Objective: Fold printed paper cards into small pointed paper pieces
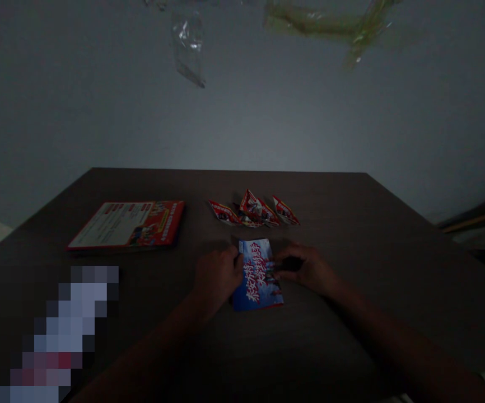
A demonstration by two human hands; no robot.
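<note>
A blue leaflet point(259, 280) with large white and red lettering lies in front of me on the dark table. My left hand point(219, 270) is closed at its left edge, the thumb resting on the paper. At the right edge my right hand point(307, 268) pinches the sheet between thumb and fingers. Just beyond the leaflet sit several small folded paper pieces point(251, 208), red with printed patterns and pointed tips. The light is dim, so the fingertips are hard to make out.
A stack of red and white printed leaflets point(129, 224) lies on the left of the table point(330, 196). Nearer me on that side is a pixelated long shape point(70, 319). Behind the table rises a pale wall point(242, 123) with tape point(322, 25) on it.
</note>
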